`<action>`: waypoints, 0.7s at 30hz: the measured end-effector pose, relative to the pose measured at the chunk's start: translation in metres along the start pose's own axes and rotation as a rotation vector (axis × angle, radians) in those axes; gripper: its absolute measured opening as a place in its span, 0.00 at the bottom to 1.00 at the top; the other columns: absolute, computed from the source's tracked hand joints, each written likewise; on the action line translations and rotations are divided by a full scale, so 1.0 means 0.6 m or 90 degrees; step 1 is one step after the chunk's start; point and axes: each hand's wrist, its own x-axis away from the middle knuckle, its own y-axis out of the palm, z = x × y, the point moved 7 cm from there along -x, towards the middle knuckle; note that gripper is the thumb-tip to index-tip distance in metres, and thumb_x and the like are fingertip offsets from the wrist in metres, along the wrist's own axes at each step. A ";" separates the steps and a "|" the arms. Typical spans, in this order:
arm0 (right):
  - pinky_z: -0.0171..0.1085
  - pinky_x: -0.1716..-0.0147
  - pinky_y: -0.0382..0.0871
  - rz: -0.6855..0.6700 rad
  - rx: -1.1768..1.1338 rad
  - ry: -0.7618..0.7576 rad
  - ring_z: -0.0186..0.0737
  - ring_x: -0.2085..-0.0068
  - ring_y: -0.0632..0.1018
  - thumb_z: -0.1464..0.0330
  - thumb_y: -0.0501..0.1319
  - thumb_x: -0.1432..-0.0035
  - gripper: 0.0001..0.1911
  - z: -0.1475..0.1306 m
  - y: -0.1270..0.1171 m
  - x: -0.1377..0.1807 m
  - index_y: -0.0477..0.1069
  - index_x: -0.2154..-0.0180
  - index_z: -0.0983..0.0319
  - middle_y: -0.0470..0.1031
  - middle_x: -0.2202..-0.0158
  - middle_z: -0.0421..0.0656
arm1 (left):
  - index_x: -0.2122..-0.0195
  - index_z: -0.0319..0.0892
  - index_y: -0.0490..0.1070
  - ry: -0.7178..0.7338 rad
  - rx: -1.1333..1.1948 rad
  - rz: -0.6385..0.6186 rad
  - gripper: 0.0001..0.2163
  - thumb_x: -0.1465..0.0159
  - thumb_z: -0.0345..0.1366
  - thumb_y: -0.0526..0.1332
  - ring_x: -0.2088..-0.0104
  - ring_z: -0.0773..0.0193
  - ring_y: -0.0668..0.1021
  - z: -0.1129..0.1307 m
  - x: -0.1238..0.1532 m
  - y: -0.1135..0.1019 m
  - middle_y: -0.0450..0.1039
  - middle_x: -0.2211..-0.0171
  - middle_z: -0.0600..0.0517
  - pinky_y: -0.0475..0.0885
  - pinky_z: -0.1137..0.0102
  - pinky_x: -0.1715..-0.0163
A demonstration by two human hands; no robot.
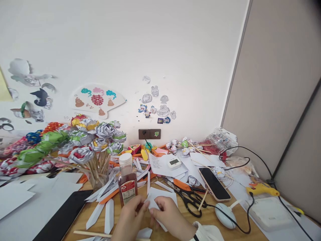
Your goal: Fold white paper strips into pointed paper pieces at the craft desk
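Observation:
Both my hands meet over the near middle of the wooden desk. My left hand pinches the left edge of a piece of white paper, its fingers bent together. From the other side my right hand grips the same paper between thumb and fingers. The fingers partly cover the paper, so its full shape is hidden. Right behind my left hand stands a bottle of reddish-brown liquid with a white cap. Folded white paper strips and a wooden stick lie to the left.
Black scissors, a phone, a computer mouse and a yellow glue gun with a black cable are on the right. Paper flowers on sticks fill the left back. A small white timer rests on papers near the wall.

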 end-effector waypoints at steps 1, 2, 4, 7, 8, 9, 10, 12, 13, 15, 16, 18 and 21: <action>0.29 0.81 0.54 0.000 -0.002 0.008 0.30 0.80 0.64 0.68 0.56 0.50 0.10 0.004 0.000 0.000 0.59 0.80 0.62 0.58 0.84 0.33 | 0.81 0.42 0.62 0.002 -0.004 0.006 0.13 0.43 0.43 0.51 0.79 0.64 0.68 0.000 0.000 -0.001 0.64 0.82 0.56 0.62 0.73 0.77; 0.29 0.81 0.54 -0.002 -0.006 0.013 0.30 0.80 0.64 0.67 0.57 0.50 0.11 0.007 0.000 -0.001 0.59 0.80 0.62 0.59 0.84 0.33 | 0.81 0.42 0.62 0.003 -0.006 0.007 0.14 0.43 0.44 0.51 0.79 0.64 0.69 0.000 -0.001 -0.002 0.65 0.82 0.56 0.62 0.74 0.77; 0.28 0.81 0.55 -0.013 -0.017 0.023 0.30 0.80 0.65 0.66 0.56 0.50 0.11 0.011 0.003 -0.001 0.59 0.80 0.62 0.61 0.84 0.33 | 0.81 0.42 0.63 0.004 -0.008 0.004 0.14 0.43 0.44 0.51 0.79 0.64 0.69 -0.002 -0.001 -0.002 0.65 0.82 0.56 0.62 0.74 0.77; 0.28 0.84 0.56 -0.042 -0.045 0.040 0.30 0.82 0.66 0.66 0.55 0.50 0.10 0.015 0.010 0.000 0.58 0.78 0.62 0.64 0.83 0.35 | 0.81 0.42 0.64 -0.008 -0.005 0.016 0.15 0.44 0.46 0.51 0.79 0.64 0.69 -0.009 -0.004 -0.007 0.65 0.82 0.56 0.62 0.74 0.77; 0.28 0.85 0.57 -0.051 -0.056 0.047 0.30 0.83 0.67 0.66 0.55 0.50 0.09 0.016 0.012 0.001 0.58 0.78 0.62 0.65 0.83 0.35 | 0.80 0.42 0.64 -0.016 -0.001 0.027 0.15 0.44 0.46 0.52 0.79 0.64 0.69 -0.012 -0.005 -0.010 0.65 0.82 0.56 0.62 0.74 0.77; 0.27 0.85 0.57 -0.057 -0.063 0.052 0.30 0.83 0.67 0.66 0.55 0.50 0.09 0.016 0.014 0.001 0.59 0.77 0.62 0.65 0.83 0.36 | 0.80 0.42 0.65 -0.027 0.004 0.037 0.15 0.44 0.47 0.52 0.78 0.64 0.69 -0.016 -0.007 -0.013 0.65 0.82 0.56 0.62 0.74 0.77; 0.27 0.86 0.57 -0.059 -0.066 0.055 0.30 0.84 0.67 0.66 0.55 0.50 0.09 0.016 0.014 0.002 0.59 0.77 0.63 0.66 0.83 0.36 | 0.80 0.42 0.65 -0.038 0.008 0.045 0.15 0.44 0.47 0.52 0.78 0.64 0.69 -0.020 -0.008 -0.016 0.65 0.82 0.56 0.62 0.74 0.77; 0.26 0.86 0.57 -0.055 -0.059 0.056 0.29 0.84 0.67 0.65 0.55 0.49 0.10 0.015 0.014 0.002 0.59 0.76 0.63 0.66 0.83 0.36 | 0.80 0.42 0.65 -0.058 0.018 0.053 0.15 0.45 0.47 0.53 0.78 0.64 0.68 -0.026 -0.010 -0.019 0.65 0.82 0.56 0.62 0.74 0.78; 0.26 0.87 0.57 -0.052 -0.054 0.057 0.29 0.84 0.66 0.64 0.55 0.49 0.10 0.015 0.013 0.002 0.60 0.76 0.63 0.66 0.83 0.36 | 0.79 0.42 0.65 -0.065 0.025 0.055 0.15 0.45 0.47 0.53 0.78 0.64 0.68 -0.028 -0.010 -0.021 0.65 0.82 0.56 0.62 0.74 0.77; 0.26 0.87 0.56 -0.050 -0.047 0.057 0.28 0.85 0.66 0.63 0.54 0.48 0.11 0.015 0.013 0.002 0.60 0.76 0.64 0.65 0.83 0.36 | 0.79 0.42 0.66 -0.076 0.041 0.063 0.14 0.46 0.47 0.54 0.78 0.64 0.68 -0.030 -0.011 -0.025 0.65 0.82 0.57 0.62 0.74 0.77; 0.26 0.87 0.56 -0.050 -0.045 0.055 0.28 0.85 0.65 0.63 0.54 0.48 0.12 0.015 0.012 0.001 0.60 0.76 0.64 0.65 0.83 0.36 | 0.78 0.42 0.66 -0.078 0.052 0.066 0.14 0.46 0.47 0.54 0.78 0.64 0.68 -0.030 -0.011 -0.027 0.66 0.81 0.57 0.62 0.74 0.77; 0.26 0.87 0.56 -0.047 -0.039 0.048 0.28 0.85 0.65 0.62 0.54 0.47 0.12 0.014 0.011 0.000 0.61 0.75 0.64 0.64 0.83 0.36 | 0.78 0.43 0.66 -0.081 0.074 0.069 0.13 0.46 0.47 0.54 0.77 0.64 0.68 -0.030 -0.011 -0.030 0.66 0.81 0.57 0.62 0.74 0.76; 0.27 0.86 0.55 -0.034 -0.029 0.036 0.28 0.84 0.65 0.64 0.53 0.46 0.10 0.012 0.007 0.000 0.61 0.75 0.64 0.64 0.82 0.36 | 0.78 0.43 0.65 -0.089 0.104 0.068 0.13 0.47 0.47 0.55 0.79 0.66 0.67 -0.029 -0.013 -0.029 0.63 0.82 0.58 0.61 0.75 0.78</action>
